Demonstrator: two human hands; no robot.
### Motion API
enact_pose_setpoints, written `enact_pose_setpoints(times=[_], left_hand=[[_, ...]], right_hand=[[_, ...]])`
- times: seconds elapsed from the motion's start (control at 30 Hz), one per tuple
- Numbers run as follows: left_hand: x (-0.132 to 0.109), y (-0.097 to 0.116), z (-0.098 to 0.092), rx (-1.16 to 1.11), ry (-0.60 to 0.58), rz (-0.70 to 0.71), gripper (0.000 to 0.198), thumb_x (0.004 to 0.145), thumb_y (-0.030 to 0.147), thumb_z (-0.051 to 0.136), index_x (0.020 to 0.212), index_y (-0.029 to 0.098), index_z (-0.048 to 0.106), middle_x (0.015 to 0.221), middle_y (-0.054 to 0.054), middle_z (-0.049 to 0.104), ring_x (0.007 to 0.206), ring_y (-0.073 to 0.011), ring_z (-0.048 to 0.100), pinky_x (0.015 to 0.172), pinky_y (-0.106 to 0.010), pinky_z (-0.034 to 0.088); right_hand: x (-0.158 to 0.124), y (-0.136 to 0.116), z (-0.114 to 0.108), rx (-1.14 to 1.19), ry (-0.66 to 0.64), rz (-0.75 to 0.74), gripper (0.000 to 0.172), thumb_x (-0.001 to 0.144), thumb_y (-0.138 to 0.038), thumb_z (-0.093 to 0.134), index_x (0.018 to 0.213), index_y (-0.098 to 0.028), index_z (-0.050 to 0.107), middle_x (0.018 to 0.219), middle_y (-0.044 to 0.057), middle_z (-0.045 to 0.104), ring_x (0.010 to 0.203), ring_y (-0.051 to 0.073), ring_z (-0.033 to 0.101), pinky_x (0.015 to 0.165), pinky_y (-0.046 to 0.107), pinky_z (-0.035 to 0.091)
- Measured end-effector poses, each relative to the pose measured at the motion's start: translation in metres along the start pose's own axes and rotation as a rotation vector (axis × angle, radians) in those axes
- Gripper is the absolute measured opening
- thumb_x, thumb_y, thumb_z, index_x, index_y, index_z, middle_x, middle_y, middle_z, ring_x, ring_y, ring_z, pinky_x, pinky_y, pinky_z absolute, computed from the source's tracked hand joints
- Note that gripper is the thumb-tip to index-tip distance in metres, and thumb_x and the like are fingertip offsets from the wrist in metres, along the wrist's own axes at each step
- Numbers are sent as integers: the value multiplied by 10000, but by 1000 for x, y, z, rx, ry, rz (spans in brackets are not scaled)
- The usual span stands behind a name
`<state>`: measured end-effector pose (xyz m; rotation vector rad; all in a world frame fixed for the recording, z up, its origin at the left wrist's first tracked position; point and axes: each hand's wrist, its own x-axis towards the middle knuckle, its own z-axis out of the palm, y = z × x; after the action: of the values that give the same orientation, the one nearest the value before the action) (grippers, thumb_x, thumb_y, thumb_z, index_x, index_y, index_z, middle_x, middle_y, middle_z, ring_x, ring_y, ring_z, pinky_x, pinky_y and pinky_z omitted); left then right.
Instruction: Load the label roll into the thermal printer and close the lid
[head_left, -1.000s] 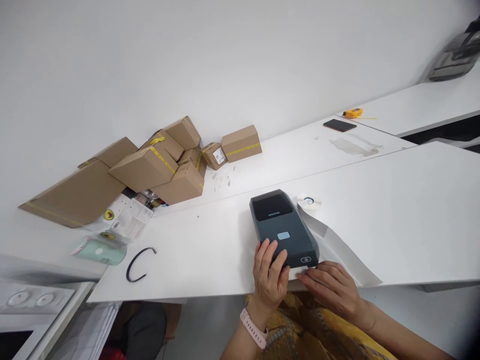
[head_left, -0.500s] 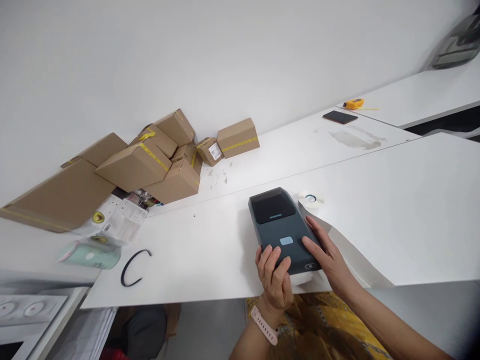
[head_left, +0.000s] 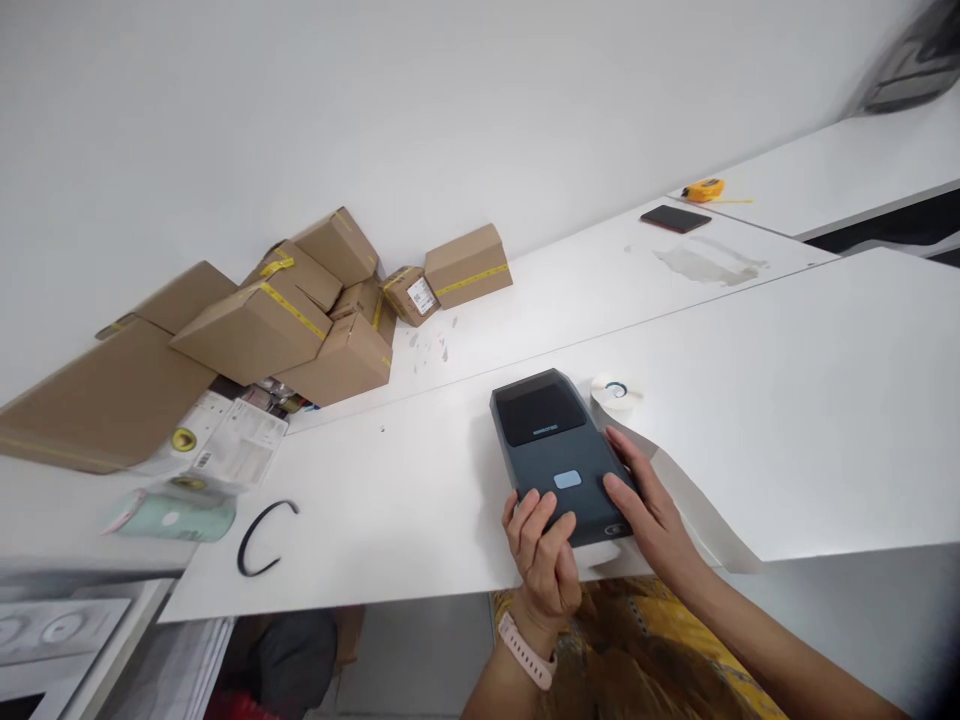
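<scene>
A dark blue-green label printer [head_left: 536, 450] with a black window and a light blue button lies at the table's near side. My left hand [head_left: 544, 550], a pink watch band on its wrist, is curled around the near left corner, fingertips on the top face. My right hand [head_left: 649, 500] grips the opposite side, thumb on top and fingers along the edge. Just beyond it is a roll of white labels [head_left: 616, 392]. A loose strip of label paper [head_left: 697, 500] runs from near the roll, past my right hand, to the table's front edge.
Cardboard boxes [head_left: 255, 325] are piled against the wall at left, beside clear-wrapped packages [head_left: 244, 440] and a mint-green pack [head_left: 180, 518]. A dark curved band [head_left: 255, 535] lies at front left. Farther right are a phone [head_left: 675, 218] and a yellow tape measure [head_left: 703, 190].
The whole view has shifted slightly. Both hands keep the same hold on the label printer, which has hardly moved on the table.
</scene>
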<state>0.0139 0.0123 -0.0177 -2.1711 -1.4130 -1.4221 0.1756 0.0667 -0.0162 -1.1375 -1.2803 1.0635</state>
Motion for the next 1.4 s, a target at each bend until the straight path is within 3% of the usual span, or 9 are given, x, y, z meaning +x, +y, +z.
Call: enact_pose_setpoints(times=[0.07, 0.17, 0.27, 0.37, 0.57, 0.7, 0.87, 1.13, 1.4], left_hand=[[-6, 15, -9, -32, 18, -155, 308, 971, 138, 430, 1173, 223, 646, 1234, -98, 674, 1265, -234, 565, 1072, -449, 458], [-22, 46, -14, -229, 255, -648, 255, 1001, 368, 480, 911, 200, 650, 934, -75, 685, 918, -203, 654, 811, -340, 539], [-27, 72, -5, -616, 31, -1243, 565, 939, 645, 475, 666, 172, 616, 617, -28, 591, 533, -131, 550, 530, -263, 448], [-10, 80, 4, -967, -138, -1518, 641, 790, 755, 604, 772, 121, 696, 651, -50, 644, 446, -93, 513, 428, -222, 345], [18, 78, 11, -1158, -185, -1470, 550, 697, 639, 786, 865, 119, 730, 664, -54, 703, 437, -76, 540, 423, -188, 353], [6, 77, 20, -1084, -187, -1434, 572, 748, 657, 736, 826, 90, 747, 607, -81, 711, 419, -117, 577, 434, -224, 405], [-2, 74, 25, -1054, -152, -1407, 576, 752, 646, 746, 889, 87, 756, 740, -121, 767, 634, -223, 717, 630, -328, 570], [5, 71, 5, -1046, -112, -1395, 474, 770, 586, 760, 826, 115, 767, 797, -114, 779, 665, -199, 711, 657, -302, 569], [-11, 55, 16, -945, -169, -1248, 525, 845, 618, 657, 838, 110, 788, 771, -119, 781, 709, -235, 716, 768, -366, 578]], right_hand=[[-5, -1, -5, -62, -39, -83, 490, 1020, -468, 457, 1501, -385, 420, 1605, 35, 386, 1462, 283, 366, 1207, 545, 301], [-14, -3, -13, -147, -83, -202, 423, 1044, -423, 401, 1461, -421, 471, 1638, -7, 321, 1482, 277, 318, 1206, 549, 291], [-18, -5, -20, -192, -100, -300, 404, 1056, -393, 356, 1427, -428, 511, 1631, -23, 333, 1479, 274, 312, 1199, 544, 299], [-16, -5, -23, -201, -113, -356, 397, 1059, -377, 343, 1402, -423, 538, 1606, -23, 379, 1480, 268, 311, 1199, 532, 301], [-16, -4, -27, -207, -165, -315, 402, 1056, -392, 353, 1413, -395, 538, 1611, 3, 372, 1444, 264, 375, 1167, 511, 364], [-19, -4, -28, -200, -159, -316, 406, 1053, -389, 367, 1424, -392, 532, 1614, 7, 370, 1452, 258, 374, 1180, 491, 357], [-18, -5, -26, -184, -154, -319, 404, 1051, -370, 384, 1426, -398, 530, 1613, 7, 366, 1456, 251, 369, 1191, 482, 345], [-17, -1, -26, -162, -152, -346, 406, 1048, -336, 399, 1429, -407, 525, 1610, 3, 368, 1448, 248, 368, 1189, 480, 338], [-17, 1, -24, -173, -133, -349, 397, 1047, -317, 402, 1409, -401, 540, 1596, 8, 386, 1439, 240, 385, 1176, 456, 353]])
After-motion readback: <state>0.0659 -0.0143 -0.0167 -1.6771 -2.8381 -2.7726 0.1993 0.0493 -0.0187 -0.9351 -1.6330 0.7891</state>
